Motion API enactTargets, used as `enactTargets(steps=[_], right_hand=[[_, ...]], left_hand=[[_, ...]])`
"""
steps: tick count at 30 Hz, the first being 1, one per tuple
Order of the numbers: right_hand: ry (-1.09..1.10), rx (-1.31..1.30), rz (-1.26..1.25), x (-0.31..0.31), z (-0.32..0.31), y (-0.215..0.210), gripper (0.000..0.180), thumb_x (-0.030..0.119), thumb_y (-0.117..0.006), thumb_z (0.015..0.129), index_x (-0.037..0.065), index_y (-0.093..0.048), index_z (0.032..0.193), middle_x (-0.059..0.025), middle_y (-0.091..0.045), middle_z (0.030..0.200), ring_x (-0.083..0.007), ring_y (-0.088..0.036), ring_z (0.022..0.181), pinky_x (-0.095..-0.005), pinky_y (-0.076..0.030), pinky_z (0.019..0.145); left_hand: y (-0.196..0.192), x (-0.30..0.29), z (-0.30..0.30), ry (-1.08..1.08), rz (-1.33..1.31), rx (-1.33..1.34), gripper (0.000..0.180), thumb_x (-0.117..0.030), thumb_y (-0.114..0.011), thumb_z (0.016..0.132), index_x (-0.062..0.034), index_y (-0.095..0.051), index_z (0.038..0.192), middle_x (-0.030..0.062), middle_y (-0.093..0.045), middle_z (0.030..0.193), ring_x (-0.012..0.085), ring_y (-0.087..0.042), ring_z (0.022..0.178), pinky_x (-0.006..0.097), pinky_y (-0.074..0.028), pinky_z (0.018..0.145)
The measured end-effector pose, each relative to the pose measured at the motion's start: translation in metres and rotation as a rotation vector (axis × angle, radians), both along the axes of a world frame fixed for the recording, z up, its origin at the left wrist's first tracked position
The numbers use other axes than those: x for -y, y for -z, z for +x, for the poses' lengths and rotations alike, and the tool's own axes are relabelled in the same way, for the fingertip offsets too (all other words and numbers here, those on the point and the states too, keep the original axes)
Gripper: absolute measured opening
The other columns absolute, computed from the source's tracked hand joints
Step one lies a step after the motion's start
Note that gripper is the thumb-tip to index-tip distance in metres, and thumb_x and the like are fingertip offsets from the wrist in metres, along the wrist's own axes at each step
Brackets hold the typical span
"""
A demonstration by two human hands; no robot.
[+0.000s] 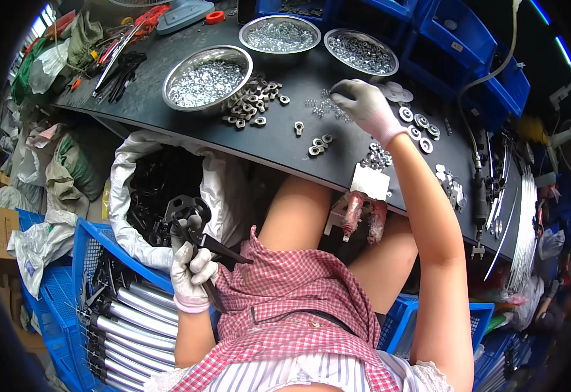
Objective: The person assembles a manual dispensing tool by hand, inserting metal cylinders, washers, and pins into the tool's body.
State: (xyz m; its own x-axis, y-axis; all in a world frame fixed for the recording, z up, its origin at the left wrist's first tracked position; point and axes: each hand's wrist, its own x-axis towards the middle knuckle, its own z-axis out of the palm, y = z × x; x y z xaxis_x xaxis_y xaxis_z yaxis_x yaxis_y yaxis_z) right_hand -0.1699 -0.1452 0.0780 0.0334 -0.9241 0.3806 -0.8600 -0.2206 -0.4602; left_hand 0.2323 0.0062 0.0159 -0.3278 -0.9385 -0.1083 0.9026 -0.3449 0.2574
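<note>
My left hand (192,274), in a white glove, is closed around a black jointed metal part (190,215) with a rounded head and long dark arms. It holds the part above my lap, beside an open white sack (125,189) of similar black parts. Over the dark bench (233,134) my right hand (364,108), also gloved, has its fingers bent and drawn together beside a scatter of small wire springs (324,104). Whatever its fingertips hold is too small to make out. Small metal fittings (252,101) lie in a heap left of the springs, with one fitting (299,128) apart.
Metal bowls of small parts stand behind: a left bowl (207,78), a middle bowl (280,34) and a right bowl (362,52). Round washers (421,121) lie right of my wrist. A white metal fixture (370,181) sits at the bench edge. A blue crate (83,245) holds silver tubes.
</note>
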Motion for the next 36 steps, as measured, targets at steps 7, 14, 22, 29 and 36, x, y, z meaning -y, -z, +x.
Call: enactTargets(steps=[7, 14, 22, 29, 36], right_hand=[[0.062, -0.700, 0.423, 0.051, 0.050, -0.011, 0.032, 0.031, -0.066, 0.078, 0.009, -0.072, 0.101, -0.0118, -0.065, 0.113, -0.0256, -0.055, 0.115, -0.0362, -0.045, 0.095], [-0.149, 0.362, 0.282, -0.012, 0.048, -0.049, 0.023, 0.018, -0.067, 0.086, -0.001, -0.057, 0.096, -0.0070, -0.062, 0.083, -0.0116, -0.056, 0.078, -0.0293, -0.048, 0.074], [0.042, 0.971, -0.335, -0.201, 0.073, -0.067, 0.020, -0.003, -0.069, 0.082, -0.002, -0.062, 0.101, -0.0042, -0.066, 0.092, -0.0068, -0.059, 0.082, -0.0200, -0.047, 0.076], [0.203, 1.099, -0.644, -0.226, 0.093, -0.048, 0.023, 0.004, -0.074, 0.083, -0.002, -0.060, 0.100, -0.0035, -0.065, 0.088, -0.0052, -0.058, 0.077, -0.0184, -0.047, 0.070], [0.148, 1.136, -0.544, -0.229, 0.094, -0.041, 0.019, 0.007, -0.063, 0.092, -0.003, -0.059, 0.107, -0.0048, -0.064, 0.095, -0.0054, -0.057, 0.081, -0.0185, -0.047, 0.073]], left_hand=[[-0.015, 0.011, -0.017, 0.060, -0.226, 0.136, 0.040, -0.024, -0.047, 0.098, -0.0050, -0.044, 0.133, 0.0104, -0.057, 0.123, 0.0082, -0.039, 0.041, 0.020, -0.028, 0.032], [-0.061, 0.045, -0.078, -0.089, -0.421, 0.719, 0.037, -0.024, -0.062, 0.093, -0.0023, -0.052, 0.122, 0.0085, -0.063, 0.113, 0.0057, -0.051, 0.048, 0.016, -0.036, 0.037], [-0.118, 0.027, -0.180, 0.247, -0.715, 0.558, 0.036, -0.013, -0.039, 0.098, 0.0022, -0.040, 0.130, 0.0150, -0.055, 0.115, 0.0104, -0.062, 0.057, 0.018, -0.050, 0.048], [-0.107, -0.015, -0.219, 0.039, -1.058, 0.946, 0.033, -0.009, -0.048, 0.095, 0.0041, -0.049, 0.125, 0.0106, -0.058, 0.103, 0.0081, -0.058, 0.060, 0.022, -0.048, 0.052], [-0.109, -0.021, -0.228, -0.327, -1.190, 1.095, 0.032, -0.003, -0.052, 0.088, 0.0058, -0.053, 0.119, 0.0198, -0.058, 0.106, 0.0327, -0.061, 0.096, 0.033, -0.048, 0.084]])
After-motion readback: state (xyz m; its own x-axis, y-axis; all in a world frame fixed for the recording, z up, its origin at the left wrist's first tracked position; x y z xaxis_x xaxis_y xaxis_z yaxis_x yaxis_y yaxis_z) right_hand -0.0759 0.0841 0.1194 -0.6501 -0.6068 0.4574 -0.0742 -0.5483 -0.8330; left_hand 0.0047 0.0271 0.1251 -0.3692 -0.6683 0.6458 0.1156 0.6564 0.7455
